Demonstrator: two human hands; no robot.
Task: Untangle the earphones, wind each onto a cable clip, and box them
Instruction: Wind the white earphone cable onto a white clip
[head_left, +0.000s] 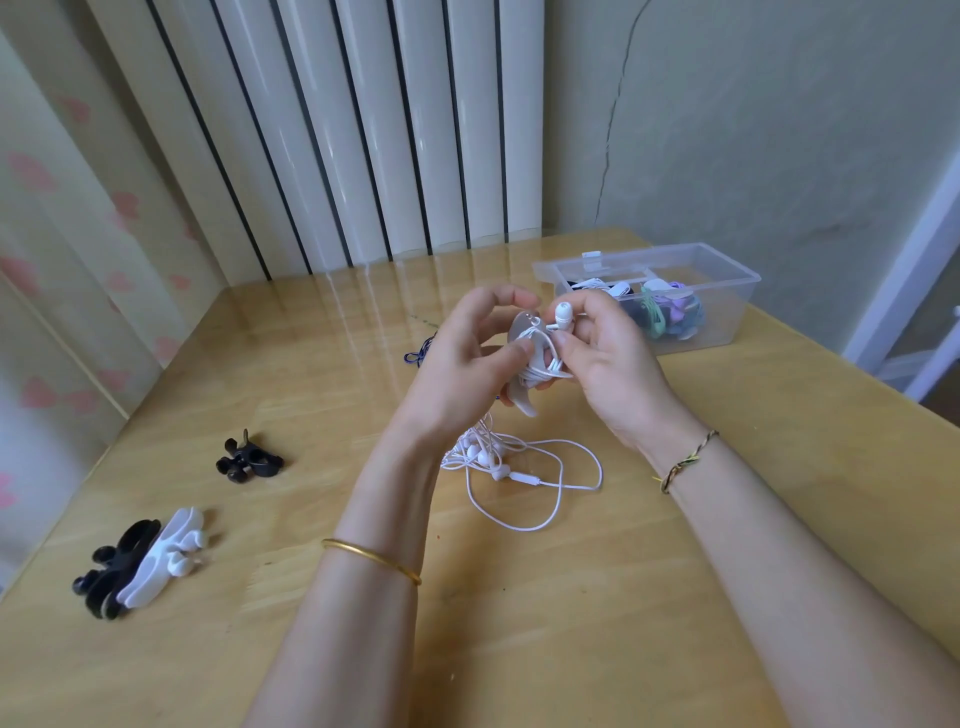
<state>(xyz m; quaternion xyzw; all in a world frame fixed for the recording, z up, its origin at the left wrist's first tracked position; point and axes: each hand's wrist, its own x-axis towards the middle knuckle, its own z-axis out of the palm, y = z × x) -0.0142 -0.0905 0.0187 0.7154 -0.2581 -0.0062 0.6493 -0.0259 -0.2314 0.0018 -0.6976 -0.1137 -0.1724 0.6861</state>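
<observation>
A grey fish-shaped cable clip (523, 400) is raised above the table, with white earphone cable (545, 366) wound round its middle. My left hand (467, 358) grips the clip from the left. My right hand (602, 353) pinches the cable just below a white earbud (562, 313) that sticks up beside the clip. Under my hands a tangle of white earphones (519, 467) lies on the wooden table (519, 623), with strands rising toward the clip. A clear plastic box (727, 322) at the back right holds several wound earphones.
Spare clips lie at the left: a black one (248, 460) alone, and a black and white pile (140, 564) near the front edge. A dark blue cord (421, 353) shows behind my left hand. A white radiator and wall close off the back.
</observation>
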